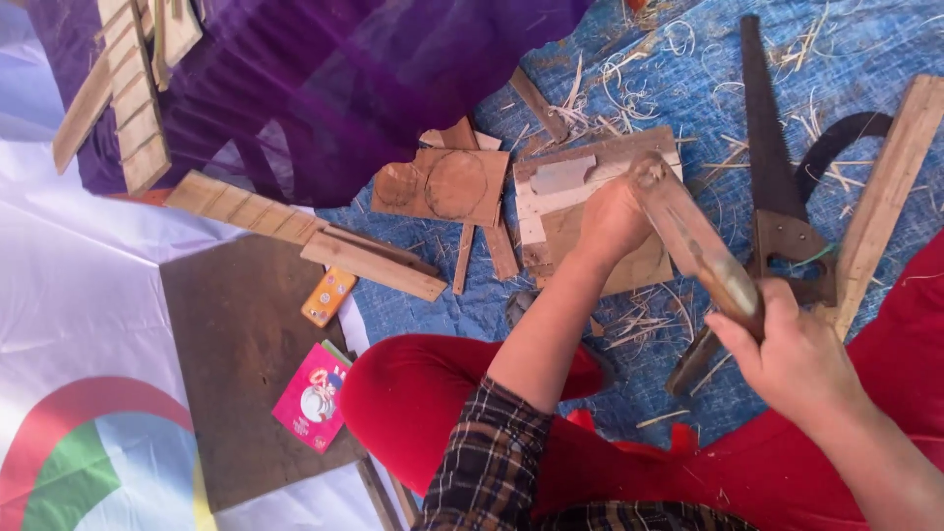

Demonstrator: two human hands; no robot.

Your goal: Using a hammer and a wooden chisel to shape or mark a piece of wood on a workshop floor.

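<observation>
Both hands grip one wooden stick (693, 241): my left hand (612, 221) closes round its far end over the small board (590, 211), my right hand (792, 359) clamps the near end, just beside the handsaw (772, 177). Shaping looks underway; next I need steady pressure.

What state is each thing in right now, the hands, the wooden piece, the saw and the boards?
Left hand: pressing the end of the wooden piece.
Right hand: gripping its lower end.
Wooden piece: held tilted over the board.
Handsaw: lying flat, untouched.
Circle-marked board: lying flat.
</observation>
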